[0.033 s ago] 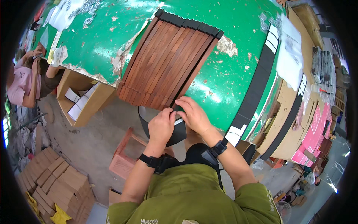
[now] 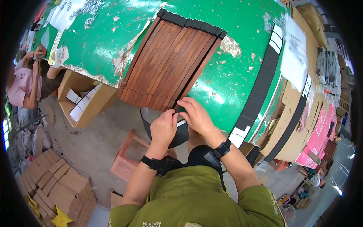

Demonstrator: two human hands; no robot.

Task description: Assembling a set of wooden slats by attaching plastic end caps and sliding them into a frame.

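The black strip [image 2: 180, 137] hangs curved below the wooden slats [image 2: 166, 60], at the bench [image 2: 223, 81] edge. It seems light and bendable, best held near its end. Left hand [image 2: 163, 128] and right hand [image 2: 197, 117] have curled fingers; whether these pinch it, I cannot tell.

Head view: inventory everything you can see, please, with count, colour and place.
wooden slats: several, red-brown, black far ends, on worktable
worktable: one, green, chipped, centre
curled band: one, black, below hands
flat bands: two, black with white patches, right
plastic bags: several, whitish, upper right
pink sheet: one, pink, right
open carton: one, brown, left
stool: one, pink, floor
cardboard stack: many pieces, brown, lower left
co-worker: one, pink shirt, far left
background clutter: too small to count
wrist straps: two, black, wearer's wrists
shirt: one, olive, lower centre
left hand: one, bare, at curled band
right hand: one, bare, beside left hand
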